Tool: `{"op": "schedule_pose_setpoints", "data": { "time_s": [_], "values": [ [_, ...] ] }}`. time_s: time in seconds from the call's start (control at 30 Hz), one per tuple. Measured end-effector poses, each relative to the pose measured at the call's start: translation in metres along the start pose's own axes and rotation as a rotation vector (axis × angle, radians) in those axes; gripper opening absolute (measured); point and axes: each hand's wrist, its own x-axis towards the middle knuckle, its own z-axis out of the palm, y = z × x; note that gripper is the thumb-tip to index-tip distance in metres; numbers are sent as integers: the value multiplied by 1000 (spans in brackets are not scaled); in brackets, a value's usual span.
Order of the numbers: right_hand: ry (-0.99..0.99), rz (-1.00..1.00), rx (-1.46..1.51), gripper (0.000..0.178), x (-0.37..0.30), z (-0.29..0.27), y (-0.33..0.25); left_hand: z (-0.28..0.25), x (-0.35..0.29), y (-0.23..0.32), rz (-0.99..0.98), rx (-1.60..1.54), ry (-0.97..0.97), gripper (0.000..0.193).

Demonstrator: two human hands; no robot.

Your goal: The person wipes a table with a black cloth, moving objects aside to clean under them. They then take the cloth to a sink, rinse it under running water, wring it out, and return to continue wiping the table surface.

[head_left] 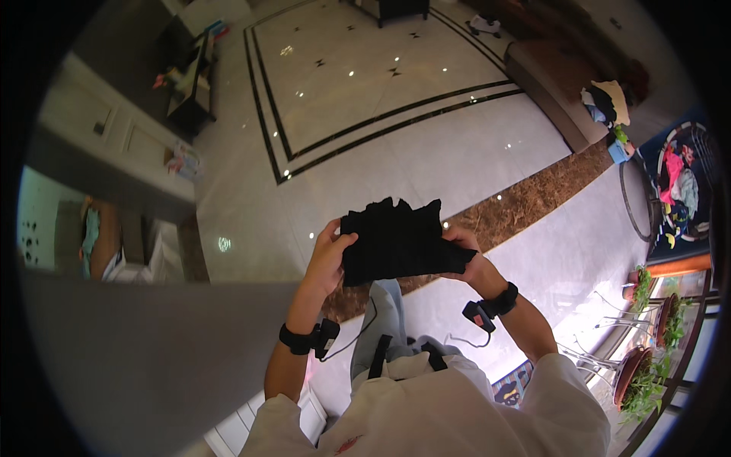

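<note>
A piece of black cloth (400, 242), perhaps a folded garment, is stretched out between my two hands in front of my body. Its upper edge is uneven and the lower edge runs fairly straight. My left hand (327, 257) grips the cloth's left side, thumb on top and the other fingers mostly hidden behind it. On the opposite side, my right hand (470, 260) pinches the right end, where a corner droops over the palm. Each wrist wears a black strap with a small box and a cable.
At the right stands a blue container (689, 190) of colourful clothes. More clothes (607, 104) lie on a brown sofa (544, 91). Potted plants (647, 381) line the lower right. A grey wall or panel (167, 343) rises at my left. Glossy tiles (365, 152) with dark borders cover the floor ahead.
</note>
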Motion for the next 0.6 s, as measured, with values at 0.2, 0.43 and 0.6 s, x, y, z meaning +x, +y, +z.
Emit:
{"op": "schedule_pose_setpoints", "data": {
  "time_s": [0.2, 0.43, 0.6],
  "values": [
    [543, -162, -105, 78, 95, 30, -135, 40, 163, 89, 116, 322, -189, 58],
    [-54, -326, -106, 71, 203, 45, -223, 46, 325, 199, -211, -112, -525, 47],
    [220, -345, -148, 70, 291, 26, -349, 90, 449, 277, -200, 61, -644, 35]
  ]
}}
